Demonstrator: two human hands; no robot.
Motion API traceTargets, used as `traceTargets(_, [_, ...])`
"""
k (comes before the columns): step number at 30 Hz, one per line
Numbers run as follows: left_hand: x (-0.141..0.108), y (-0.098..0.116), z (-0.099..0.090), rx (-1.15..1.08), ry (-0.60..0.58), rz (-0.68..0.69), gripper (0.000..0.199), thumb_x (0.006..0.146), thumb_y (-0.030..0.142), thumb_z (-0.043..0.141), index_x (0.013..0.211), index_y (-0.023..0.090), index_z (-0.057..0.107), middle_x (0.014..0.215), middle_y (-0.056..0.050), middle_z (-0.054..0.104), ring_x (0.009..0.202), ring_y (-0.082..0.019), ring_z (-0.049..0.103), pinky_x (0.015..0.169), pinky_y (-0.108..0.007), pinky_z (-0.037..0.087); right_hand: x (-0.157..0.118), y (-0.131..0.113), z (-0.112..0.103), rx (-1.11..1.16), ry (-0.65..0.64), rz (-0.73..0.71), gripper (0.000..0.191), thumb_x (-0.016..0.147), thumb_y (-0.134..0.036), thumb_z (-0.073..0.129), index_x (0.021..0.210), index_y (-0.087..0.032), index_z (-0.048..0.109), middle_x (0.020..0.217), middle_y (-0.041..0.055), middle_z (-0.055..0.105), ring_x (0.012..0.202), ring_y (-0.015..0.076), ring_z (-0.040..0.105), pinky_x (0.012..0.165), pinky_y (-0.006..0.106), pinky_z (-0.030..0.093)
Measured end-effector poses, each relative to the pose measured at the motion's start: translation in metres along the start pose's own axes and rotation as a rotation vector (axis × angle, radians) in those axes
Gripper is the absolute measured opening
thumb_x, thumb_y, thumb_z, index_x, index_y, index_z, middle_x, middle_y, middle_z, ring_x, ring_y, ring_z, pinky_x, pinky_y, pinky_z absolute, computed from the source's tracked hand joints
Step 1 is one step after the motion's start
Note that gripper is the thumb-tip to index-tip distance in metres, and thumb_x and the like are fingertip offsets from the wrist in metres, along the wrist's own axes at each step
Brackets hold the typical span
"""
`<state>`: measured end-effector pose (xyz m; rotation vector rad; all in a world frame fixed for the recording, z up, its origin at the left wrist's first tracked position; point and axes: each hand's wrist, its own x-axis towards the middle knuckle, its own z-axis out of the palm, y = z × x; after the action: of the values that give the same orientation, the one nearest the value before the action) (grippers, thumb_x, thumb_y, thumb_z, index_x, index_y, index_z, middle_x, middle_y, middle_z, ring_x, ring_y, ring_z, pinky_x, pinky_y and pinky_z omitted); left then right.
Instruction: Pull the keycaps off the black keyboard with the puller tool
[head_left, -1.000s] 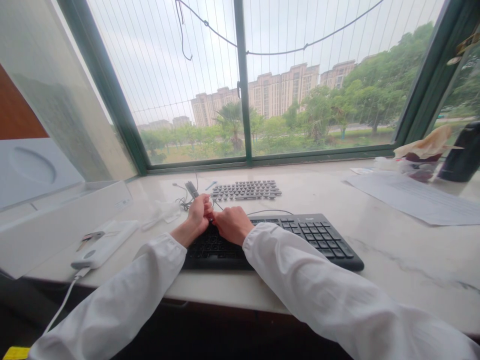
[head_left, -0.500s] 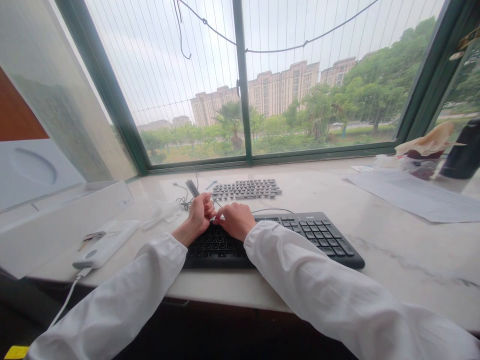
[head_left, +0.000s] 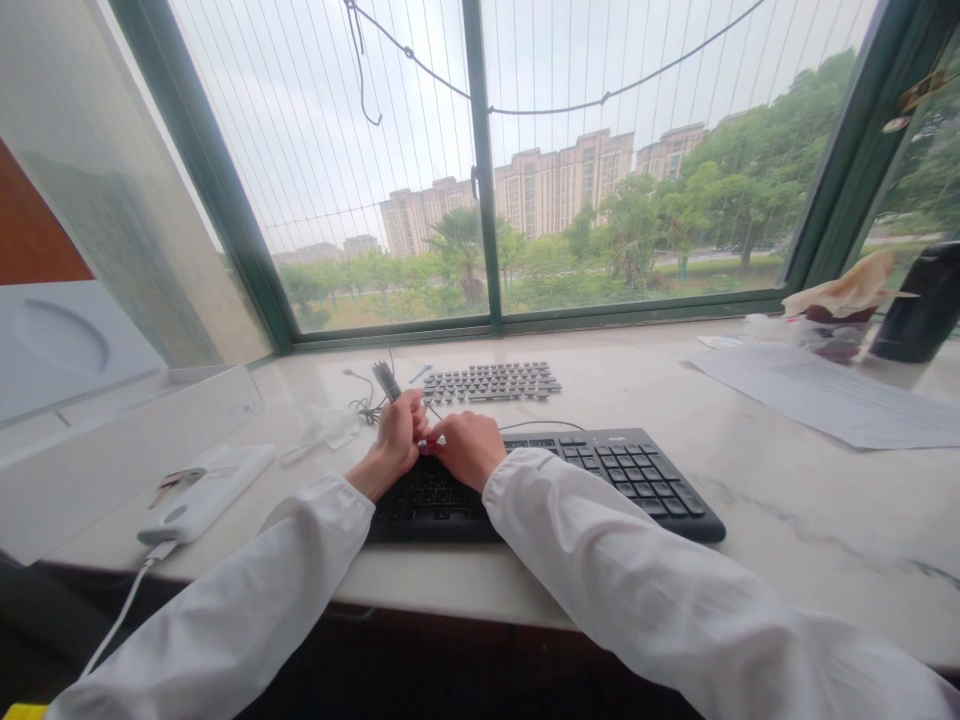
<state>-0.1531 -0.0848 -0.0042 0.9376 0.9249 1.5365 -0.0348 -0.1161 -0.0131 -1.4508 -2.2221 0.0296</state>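
Observation:
My left hand [head_left: 397, 435] is closed in a fist above the left part of a black keyboard [head_left: 641, 475]. A dark grey, brush-like bundle [head_left: 386, 382] sticks up from the top of this fist; its lower end is hidden. Against the left fingers, my right hand [head_left: 469, 447] is closed with its fingertips together, low over the keys. Whatever lies between those fingertips is too small to make out. On the keyboard's left side, keycaps are off and bare key sockets [head_left: 427, 497] show. Behind it, loose keycaps [head_left: 491, 382] lie in rows on the counter.
A white power bank [head_left: 206, 495] with keys on it and a cable plugged in lies left, beside a white box [head_left: 135, 460]. Crumpled plastic [head_left: 322, 430] and a thin cable lie behind. Paper sheets [head_left: 817, 395] and a dark bottle [head_left: 915, 305] are on the right.
The view has shifted slightly. Both hands stay together over the keyboard's left part, the right fingertips turned a little against the left fist. Nothing else has visibly moved.

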Motion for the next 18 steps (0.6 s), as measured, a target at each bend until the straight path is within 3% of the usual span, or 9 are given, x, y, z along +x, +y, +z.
traceTargets(18, [-0.0025, -0.0043, 0.0013, 0.068, -0.012, 0.083, 0.039, 0.07, 0.029, 0.061, 0.053, 0.022, 0.027, 0.04, 0.01, 0.02, 0.032, -0.005, 0.018, 0.033, -0.022, 0.016, -0.0012, 0.0006, 0.0018, 0.015, -0.016, 0.003, 0.025, 0.084, -0.046, 0.054, 0.092, -0.032, 0.074, 0.09, 0.0058, 0.071, 0.085, 0.0203, 0.064, 0.073, 0.03, 0.041])
